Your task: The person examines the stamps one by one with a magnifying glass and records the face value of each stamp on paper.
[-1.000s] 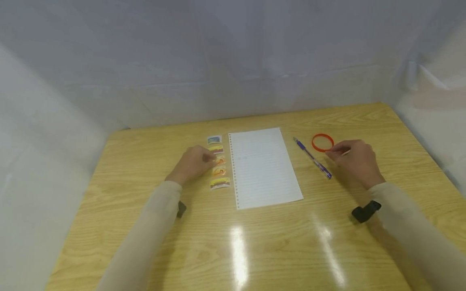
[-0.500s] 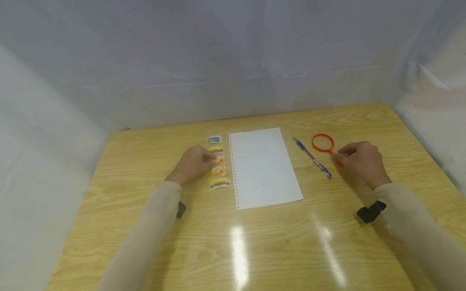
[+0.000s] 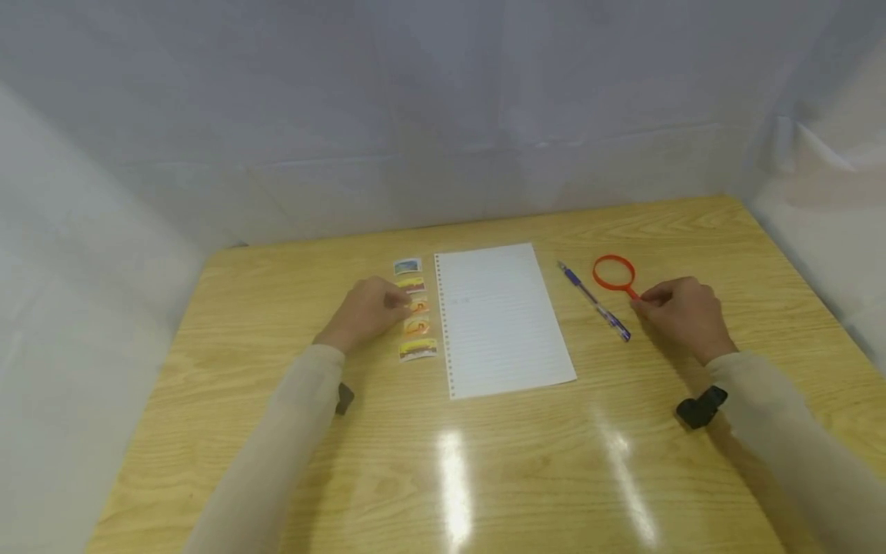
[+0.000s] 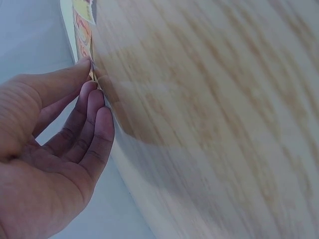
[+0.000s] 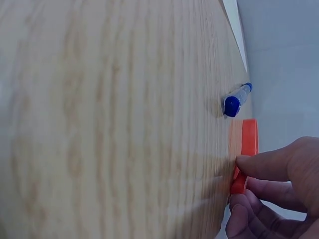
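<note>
We start close in, on the table [image 3: 377, 477], shining hard in front of the sheet [image 3: 508, 323]; the sheet looks light, so a dragging cuff could skew it. Just left of the sheet's near half sits the near slip [image 3: 418, 350], and we reckon a low wrist might sweep it aside. Out to the right of the sheet, here's the right hand [image 3: 681, 317], thumb and fingers pinching the handle of the magnifier; that hold is right at the tail end, so we'd fear the ring tipping or twisting if it's lifted fast. Over on the sheet's left, the left hand [image 3: 367, 312] has its fingertips bunched narrow against the middle slip [image 3: 419, 307]; whether it's pinching or only touching, we cannot tell. Slips this thin and close together could be nudged out of line by one careless push. Between the sheet and that right hand lies the pen [image 3: 595, 302], loose and round-looking, likely to roll if knuckles or handle clip it. Beyond the pen, right of the sheet's far half, the red ring of the magnifier [image 3: 628, 288] could snag it on a leftward swing. Farthest left of the sheet, the far slip [image 3: 408, 266] lies near the curtain [image 3: 443, 177], awkward to recover if flicked back.
</note>
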Action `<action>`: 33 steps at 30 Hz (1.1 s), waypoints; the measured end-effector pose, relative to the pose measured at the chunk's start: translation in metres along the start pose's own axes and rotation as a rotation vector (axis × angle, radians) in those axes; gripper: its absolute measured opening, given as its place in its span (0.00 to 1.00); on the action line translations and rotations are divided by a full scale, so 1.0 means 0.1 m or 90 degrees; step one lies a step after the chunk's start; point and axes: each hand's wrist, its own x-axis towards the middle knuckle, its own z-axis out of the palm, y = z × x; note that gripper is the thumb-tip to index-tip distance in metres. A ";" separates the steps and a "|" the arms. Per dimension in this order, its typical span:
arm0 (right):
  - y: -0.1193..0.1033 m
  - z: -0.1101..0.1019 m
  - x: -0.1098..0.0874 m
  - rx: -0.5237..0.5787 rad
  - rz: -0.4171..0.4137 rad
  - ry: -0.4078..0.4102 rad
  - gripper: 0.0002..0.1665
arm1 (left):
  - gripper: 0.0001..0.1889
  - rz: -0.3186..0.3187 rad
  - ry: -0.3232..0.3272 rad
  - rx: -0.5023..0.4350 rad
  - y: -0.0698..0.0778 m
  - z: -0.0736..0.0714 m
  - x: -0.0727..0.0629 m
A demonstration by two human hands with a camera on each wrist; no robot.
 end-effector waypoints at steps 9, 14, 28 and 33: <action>-0.02 0.03 0.01 0.005 0.002 0.009 0.14 | 0.13 -0.003 -0.002 0.004 -0.02 0.01 0.01; -0.03 0.03 0.05 0.008 0.010 0.008 0.15 | 0.13 0.004 0.000 0.002 -0.03 0.01 0.02; -0.41 0.11 0.25 0.071 -0.028 0.003 0.14 | 0.12 0.017 0.009 -0.001 -0.02 0.02 0.03; -0.61 0.22 0.33 0.089 -0.048 -0.018 0.13 | 0.12 0.020 0.008 0.001 -0.03 0.03 0.03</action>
